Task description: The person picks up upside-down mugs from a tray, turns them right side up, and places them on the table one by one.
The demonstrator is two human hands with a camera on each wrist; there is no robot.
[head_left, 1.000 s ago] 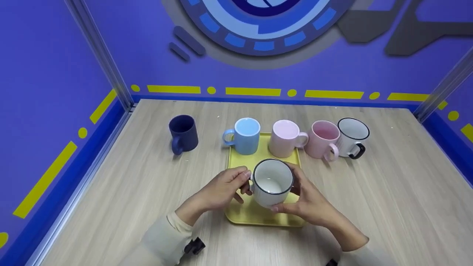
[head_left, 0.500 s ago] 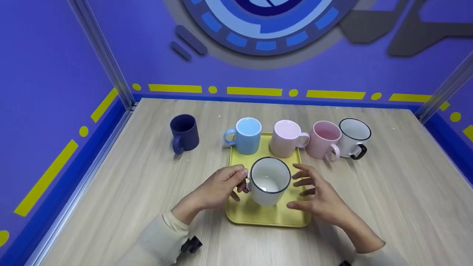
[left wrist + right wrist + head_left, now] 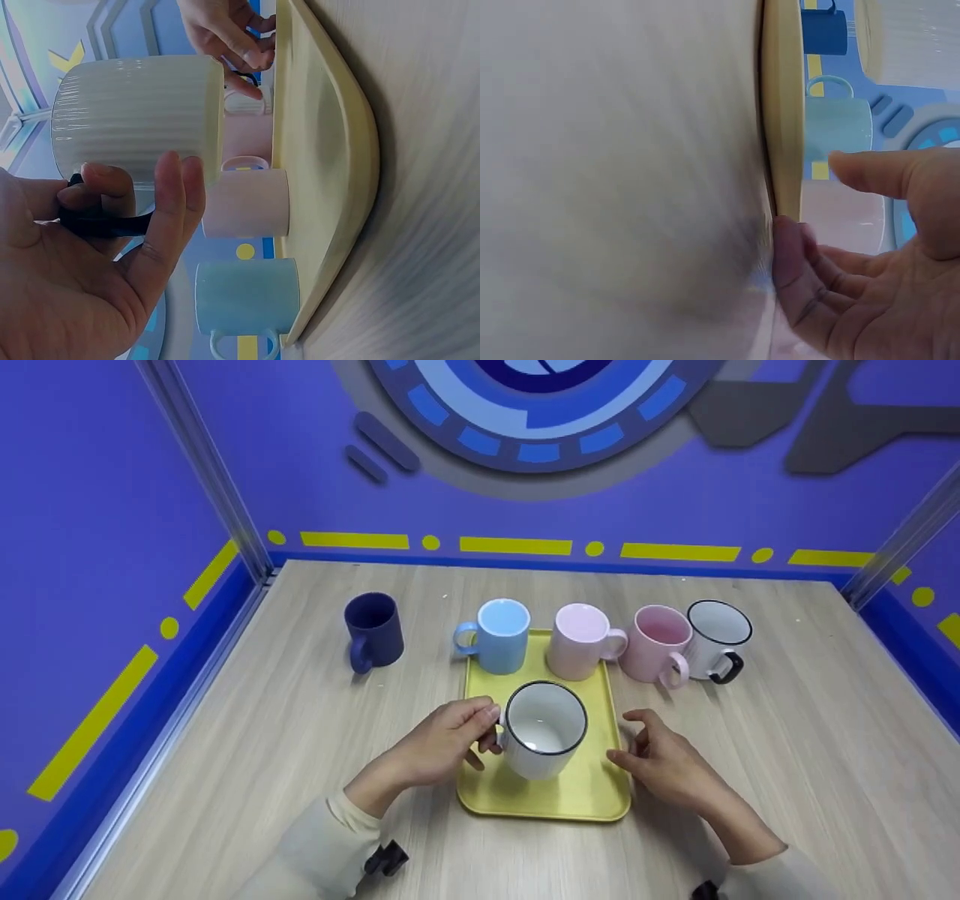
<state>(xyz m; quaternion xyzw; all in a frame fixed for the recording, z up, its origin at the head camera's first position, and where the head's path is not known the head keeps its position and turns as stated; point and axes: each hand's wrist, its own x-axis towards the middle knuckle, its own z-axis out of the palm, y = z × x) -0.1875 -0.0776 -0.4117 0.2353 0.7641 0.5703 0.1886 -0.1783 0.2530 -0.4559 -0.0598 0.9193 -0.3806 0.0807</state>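
My left hand (image 3: 442,742) holds a white ribbed mug (image 3: 536,763) with a dark rim by its handle. In the left wrist view the handle (image 3: 105,223) is black, and a gap shows between the mug's base and the yellow tray (image 3: 551,802). My right hand (image 3: 675,765) is at the tray's right edge, holding nothing. In the right wrist view its thumb stands apart and its fingertips (image 3: 786,244) are at the tray's rim; whether they touch it I cannot tell. A light blue mug (image 3: 502,641) and a pale pink mug (image 3: 576,649) stand upright at the tray's far end.
Right of the tray stand a deeper pink mug (image 3: 652,649) and another white mug (image 3: 712,637) with a black handle. A navy mug (image 3: 379,634) is at the left. Blue panels (image 3: 465,502) wall in the wooden table (image 3: 300,720).
My right hand has let go of the white mug and moved right, down to the tray's right edge. The left hand still holds the mug, shifted slightly left.
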